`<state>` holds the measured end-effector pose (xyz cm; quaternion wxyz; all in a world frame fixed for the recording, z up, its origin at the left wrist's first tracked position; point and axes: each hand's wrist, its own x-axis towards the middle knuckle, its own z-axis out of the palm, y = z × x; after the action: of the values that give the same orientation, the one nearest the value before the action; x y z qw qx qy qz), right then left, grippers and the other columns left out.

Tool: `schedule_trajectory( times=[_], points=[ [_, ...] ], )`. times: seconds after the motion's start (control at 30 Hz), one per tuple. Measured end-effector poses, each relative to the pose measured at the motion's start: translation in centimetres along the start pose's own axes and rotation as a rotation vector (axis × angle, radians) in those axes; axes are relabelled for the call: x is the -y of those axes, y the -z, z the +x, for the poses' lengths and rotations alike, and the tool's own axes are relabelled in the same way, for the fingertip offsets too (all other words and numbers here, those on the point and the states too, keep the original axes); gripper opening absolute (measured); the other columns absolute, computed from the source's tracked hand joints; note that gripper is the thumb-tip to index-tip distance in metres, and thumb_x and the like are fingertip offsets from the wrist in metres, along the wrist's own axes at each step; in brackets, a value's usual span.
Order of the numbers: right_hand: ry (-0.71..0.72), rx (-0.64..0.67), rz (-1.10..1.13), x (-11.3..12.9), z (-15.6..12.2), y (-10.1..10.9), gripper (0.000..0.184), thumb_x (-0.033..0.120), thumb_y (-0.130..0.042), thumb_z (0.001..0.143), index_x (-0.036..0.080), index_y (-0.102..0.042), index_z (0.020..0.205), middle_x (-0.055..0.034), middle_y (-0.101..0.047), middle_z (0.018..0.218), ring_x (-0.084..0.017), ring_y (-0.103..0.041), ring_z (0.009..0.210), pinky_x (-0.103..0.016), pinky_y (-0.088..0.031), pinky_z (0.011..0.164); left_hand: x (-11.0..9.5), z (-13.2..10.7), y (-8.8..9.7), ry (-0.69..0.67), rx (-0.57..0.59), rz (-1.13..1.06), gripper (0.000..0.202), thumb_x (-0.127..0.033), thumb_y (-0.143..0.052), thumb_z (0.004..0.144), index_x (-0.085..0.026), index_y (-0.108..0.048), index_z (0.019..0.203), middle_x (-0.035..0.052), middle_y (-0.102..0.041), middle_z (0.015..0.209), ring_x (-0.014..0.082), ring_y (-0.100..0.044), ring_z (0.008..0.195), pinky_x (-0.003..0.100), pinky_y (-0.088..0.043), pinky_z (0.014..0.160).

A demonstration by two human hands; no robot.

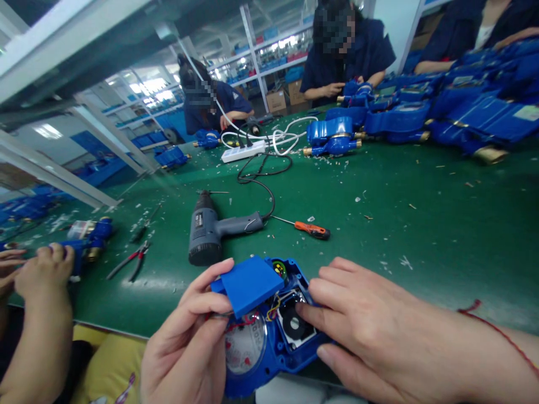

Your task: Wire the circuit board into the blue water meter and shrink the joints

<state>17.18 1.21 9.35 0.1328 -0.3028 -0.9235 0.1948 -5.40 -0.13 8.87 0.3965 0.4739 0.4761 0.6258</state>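
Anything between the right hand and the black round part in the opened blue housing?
Nothing visible: a fingertip of the right hand overlaps the black round part; contact is unclear. The blue cover in the left hand sits to one side, partly over the dial.

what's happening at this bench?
Someone has an open blue meter in front of them. Their left hand holds a flat blue cover partly over the dial; their right hand has a finger at the black round part inside the open compartment. A heat gun and an orange-handled screwdriver lie beyond on the green bench. Co-workers sit around it.
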Motion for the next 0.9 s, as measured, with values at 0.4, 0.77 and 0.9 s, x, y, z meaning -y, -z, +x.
schedule_trajectory(
  times=[0.4, 0.77, 0.9],
  points=[
    [0.015, -0.092, 0.037, -0.2, -0.4, -0.6, 0.028, 0.031, -0.044, 0.093, 0.013, -0.063, 0.105, -0.005, -0.055, 0.084, -0.019, -0.042, 0.075, -0.036, -0.027, 0.071, -0.3, -0.2, -0.2, 0.049, -0.056, -0.009, 0.013, -0.009, -0.069, 0.069, -0.021, -0.072, 0.064, 0.0021, -0.073, 0.11, 0.0173, -0.067, 0.097, 0.019, -0.055, 0.078],
    [-0.017, -0.312, 0.243, -0.7, 0.2, -1.1, 0.025, 0.016, -0.041, 0.094, 0.013, -0.061, 0.078, -0.0036, -0.052, 0.074, -0.015, -0.043, 0.071, -0.032, -0.031, 0.067, 0.1, -0.3, 0.4, 0.033, -0.075, 0.01, 0.015, -0.009, -0.067, 0.072, -0.022, -0.072, 0.069, 0.0025, -0.072, 0.111, 0.0213, -0.065, 0.107, 0.022, -0.056, 0.08],
    [-0.149, -0.392, 0.511, -0.8, 0.3, -2.1, 0.012, 0.009, -0.046, 0.087, 0.015, -0.054, 0.08, -0.0016, -0.052, 0.077, -0.013, -0.046, 0.074, -0.027, -0.036, 0.066, 0.0, -0.2, 0.2, 0.023, -0.081, 0.02, 0.014, -0.01, -0.067, 0.072, -0.022, -0.072, 0.069, 0.0021, -0.072, 0.111, 0.0213, -0.065, 0.106, 0.023, -0.056, 0.08]
  ],
)
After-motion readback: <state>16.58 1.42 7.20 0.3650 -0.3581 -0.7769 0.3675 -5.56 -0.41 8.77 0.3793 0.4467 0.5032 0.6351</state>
